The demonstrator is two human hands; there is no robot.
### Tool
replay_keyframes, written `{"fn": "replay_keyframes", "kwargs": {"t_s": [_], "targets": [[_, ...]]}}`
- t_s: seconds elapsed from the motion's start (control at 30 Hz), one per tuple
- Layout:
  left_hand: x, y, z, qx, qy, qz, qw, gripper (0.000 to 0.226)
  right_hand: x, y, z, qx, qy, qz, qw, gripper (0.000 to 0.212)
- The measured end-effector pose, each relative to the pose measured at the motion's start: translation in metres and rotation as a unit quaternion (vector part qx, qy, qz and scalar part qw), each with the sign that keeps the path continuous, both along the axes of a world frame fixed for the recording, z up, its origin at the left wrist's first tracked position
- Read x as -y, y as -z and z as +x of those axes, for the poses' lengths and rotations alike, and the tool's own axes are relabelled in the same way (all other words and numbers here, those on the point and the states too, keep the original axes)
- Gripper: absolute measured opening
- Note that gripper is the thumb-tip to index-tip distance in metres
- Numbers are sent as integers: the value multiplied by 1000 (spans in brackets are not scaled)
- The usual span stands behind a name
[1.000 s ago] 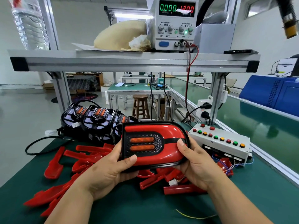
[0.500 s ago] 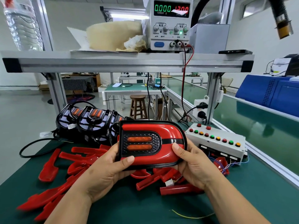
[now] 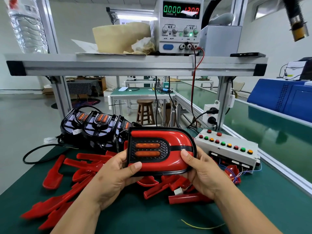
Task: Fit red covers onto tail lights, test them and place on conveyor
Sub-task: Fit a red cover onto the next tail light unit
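I hold a tail light (image 3: 175,141) with its red cover fitted, face toward me, above the green bench. My left hand (image 3: 114,179) grips its left end, thumb on the lower red face. My right hand (image 3: 202,174) grips its right end, thumb on the black centre strip. Two orange lenses sit in its black panel. Loose red covers (image 3: 81,173) lie scattered on the mat under and left of my hands. Uncovered black tail lights (image 3: 99,127) stand in a row behind them. A white test box (image 3: 228,147) with coloured buttons sits to the right.
A power supply (image 3: 180,24) reading 0.000 and 12.00 stands on the aluminium shelf (image 3: 135,65), its red lead hanging down. The green conveyor (image 3: 270,129) runs along the right behind a metal rail. A black cable (image 3: 33,152) loops at the left edge. A yellow wire (image 3: 202,226) lies near me.
Both hands keep the same grip on the tail light. It sits slightly lower and further right in view; the view has shifted a little.
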State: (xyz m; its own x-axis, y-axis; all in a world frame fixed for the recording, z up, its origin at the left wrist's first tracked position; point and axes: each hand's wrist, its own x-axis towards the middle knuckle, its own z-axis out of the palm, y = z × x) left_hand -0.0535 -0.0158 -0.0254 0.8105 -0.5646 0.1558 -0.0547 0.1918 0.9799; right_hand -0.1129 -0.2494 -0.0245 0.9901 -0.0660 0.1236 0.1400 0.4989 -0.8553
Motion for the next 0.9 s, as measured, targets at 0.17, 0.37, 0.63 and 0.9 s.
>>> {"fn": "replay_keyframes", "kwargs": {"t_s": [0.17,0.37,0.63,0.9], "targets": [[3,3,1,16,-19,17,1000,42,0,-1,0,-6,16,-1,1000,46],[5,5,3,20,-31,9,999,43,-2,-1,2,2,38,4,999,40],[3,6,6,17,-26,-6,999,40,-3,0,2,18,35,10,999,37],[-7,-3,4,-26,4,-29,999,42,-6,-5,-1,23,20,9,999,36]]}}
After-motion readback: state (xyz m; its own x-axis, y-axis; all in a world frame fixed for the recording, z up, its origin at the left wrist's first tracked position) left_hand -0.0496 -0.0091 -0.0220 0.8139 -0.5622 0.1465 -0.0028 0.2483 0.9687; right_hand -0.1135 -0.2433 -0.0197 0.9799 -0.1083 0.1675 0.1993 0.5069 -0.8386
